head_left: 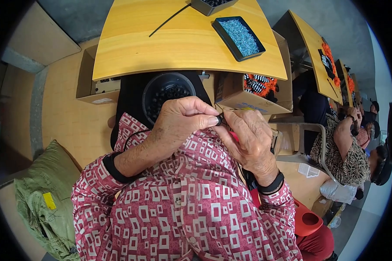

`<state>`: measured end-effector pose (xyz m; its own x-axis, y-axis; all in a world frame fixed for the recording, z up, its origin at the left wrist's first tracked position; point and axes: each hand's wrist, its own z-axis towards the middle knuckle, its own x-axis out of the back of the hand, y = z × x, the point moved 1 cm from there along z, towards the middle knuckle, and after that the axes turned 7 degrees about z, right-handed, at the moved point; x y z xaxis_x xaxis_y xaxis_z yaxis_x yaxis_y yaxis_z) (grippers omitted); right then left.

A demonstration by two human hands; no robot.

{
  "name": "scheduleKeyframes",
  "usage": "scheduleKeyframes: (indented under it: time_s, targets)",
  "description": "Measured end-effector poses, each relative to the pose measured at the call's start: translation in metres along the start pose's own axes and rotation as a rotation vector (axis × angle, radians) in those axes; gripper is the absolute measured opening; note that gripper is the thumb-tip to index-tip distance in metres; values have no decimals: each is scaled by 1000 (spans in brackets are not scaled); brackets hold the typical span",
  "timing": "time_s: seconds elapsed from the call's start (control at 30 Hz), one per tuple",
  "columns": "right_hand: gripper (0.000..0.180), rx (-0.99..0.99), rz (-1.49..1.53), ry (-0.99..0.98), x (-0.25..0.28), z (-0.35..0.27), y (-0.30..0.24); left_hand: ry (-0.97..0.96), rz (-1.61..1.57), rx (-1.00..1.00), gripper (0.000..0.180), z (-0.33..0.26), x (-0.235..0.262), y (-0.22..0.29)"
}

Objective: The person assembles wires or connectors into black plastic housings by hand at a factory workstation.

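In front of my chest both hands meet over a small dark piece [220, 118], its exact kind too small to make out. My left hand [181, 117] pinches it between thumb and forefinger. From the other side my right hand [247, 132] grips at the same piece with its fingers pressed together. A thin dark strand shows by the fingertips, partly hidden. Just beyond my left hand, at my lap, stands a round black bowl [146, 99] with several small black parts in it.
On the yellow table [135, 48] lie a thin black rod [170, 20], a black tray [235, 55] of clear bluish pellets and another dark tray [200, 8]. A cardboard box [235, 93] holds orange and striped items. Left stands a green sack [48, 191]; co-workers [344, 143] sit right.
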<state>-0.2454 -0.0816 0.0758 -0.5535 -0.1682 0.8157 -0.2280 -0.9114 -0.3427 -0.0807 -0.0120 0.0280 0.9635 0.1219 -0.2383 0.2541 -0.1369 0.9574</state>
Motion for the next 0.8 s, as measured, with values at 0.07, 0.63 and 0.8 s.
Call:
scheduleKeyframes:
  time_s: [0.07, 0.63, 0.8]
  targets:
    - [33, 18, 15, 10, -1, 0, 2, -10, 4, -10, 11, 0, 1, -1]
    - [36, 46, 177, -38, 7, -3, 9, -83, -192, 5, 10, 0, 0, -14]
    - [35, 53, 117, 136, -2, -9, 10, -72, -301, 50, 14, 3, -7, -11]
